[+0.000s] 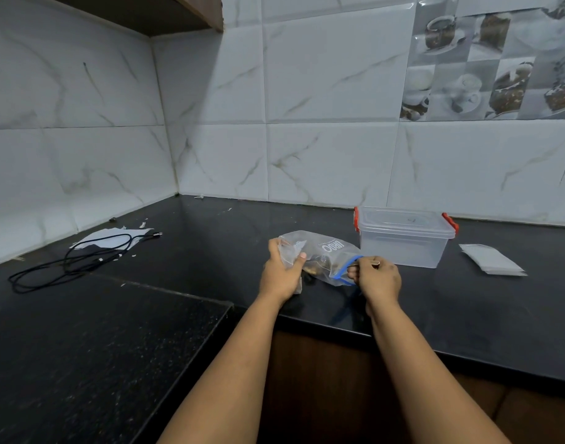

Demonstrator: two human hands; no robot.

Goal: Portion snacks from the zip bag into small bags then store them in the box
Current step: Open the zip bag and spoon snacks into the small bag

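A clear zip bag (323,254) with a blue zip strip and brown snacks inside lies on the black counter (210,245). My left hand (281,274) grips the bag's closed bottom end. My right hand (375,277) pinches the blue zip end of the bag. Behind the bag stands a clear plastic box (403,238) with red clips, its lid on. A small stack of flat small bags (492,259) lies to the right of the box.
A black cable (73,261) coils over white papers (111,238) at the left of the counter. White tiled walls close the back and left. The counter's front edge runs just below my hands, with a lower speckled surface (98,347) at the left.
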